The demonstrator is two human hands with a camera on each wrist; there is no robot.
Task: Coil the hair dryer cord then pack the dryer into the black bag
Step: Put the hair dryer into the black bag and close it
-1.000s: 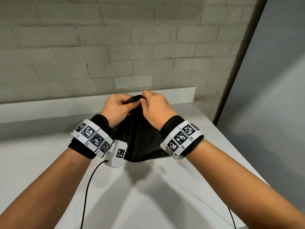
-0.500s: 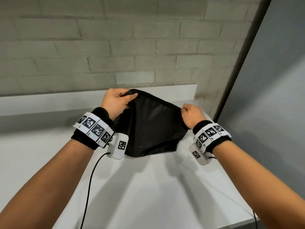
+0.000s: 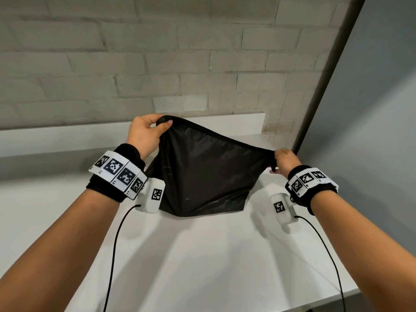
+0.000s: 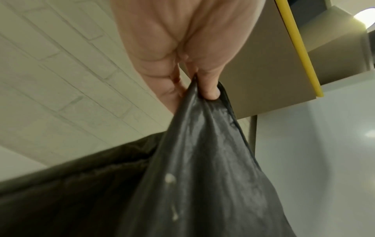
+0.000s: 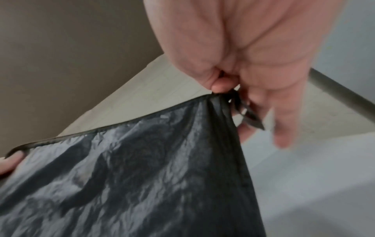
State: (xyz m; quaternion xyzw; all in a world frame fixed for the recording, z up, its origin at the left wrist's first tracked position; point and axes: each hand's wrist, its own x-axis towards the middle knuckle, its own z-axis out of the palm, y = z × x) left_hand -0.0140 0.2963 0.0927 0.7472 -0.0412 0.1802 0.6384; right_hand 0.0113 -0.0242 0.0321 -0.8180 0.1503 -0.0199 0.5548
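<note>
A thin black bag (image 3: 202, 176) hangs stretched between my hands above the white table (image 3: 202, 255), its lower edge at the tabletop. My left hand (image 3: 146, 134) pinches the bag's upper left corner (image 4: 202, 99) between thumb and fingers. My right hand (image 3: 283, 159) pinches the upper right corner (image 5: 217, 99), where a short black drawstring (image 5: 247, 115) dangles past the fingers. The bag's top hem (image 5: 101, 129) runs taut from one hand to the other. No hair dryer or dryer cord shows in any view.
A pale brick wall (image 3: 157, 64) with a white ledge (image 3: 67, 136) runs behind the table. A grey partition (image 3: 371, 109) with a dark post stands at the right. The table's right edge (image 3: 351, 296) lies near my right forearm. Thin black cables (image 3: 114, 248) trail from both wrist cameras.
My hands, together at the bag's top a second ago, have drawn apart. The right hand moved right and down, stretching the bag's hem wide; the left stayed near its place.
</note>
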